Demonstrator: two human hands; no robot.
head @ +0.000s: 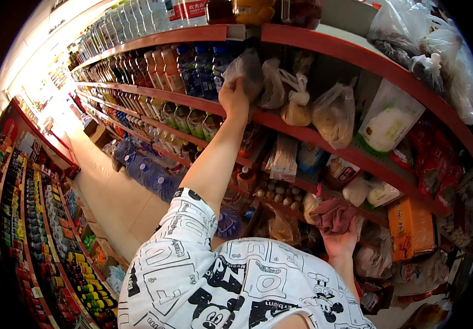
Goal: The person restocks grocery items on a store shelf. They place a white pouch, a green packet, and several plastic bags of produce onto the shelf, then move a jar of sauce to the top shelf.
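Note:
My left hand (235,98) reaches up to a red-edged shelf and grips a clear plastic bag (246,68); the bag's contents are hard to make out. Right beside it on the same shelf slump more tied bags, among them a knotted bag with tan contents (297,111) and a larger bag (335,113). Lower down, my right hand (340,242) holds a crumpled maroon cloth (334,216) in front of the lower shelves. Blue-capped bottles (202,68) stand just left of my left hand.
Shelf edges (322,137) curve across the right side. Eggs (281,193) sit on a lower shelf near an orange box (411,228). Shrink-wrapped water jugs (144,168) line the tiled aisle floor (109,189). Opposite, another rack (43,230) holds many bottles.

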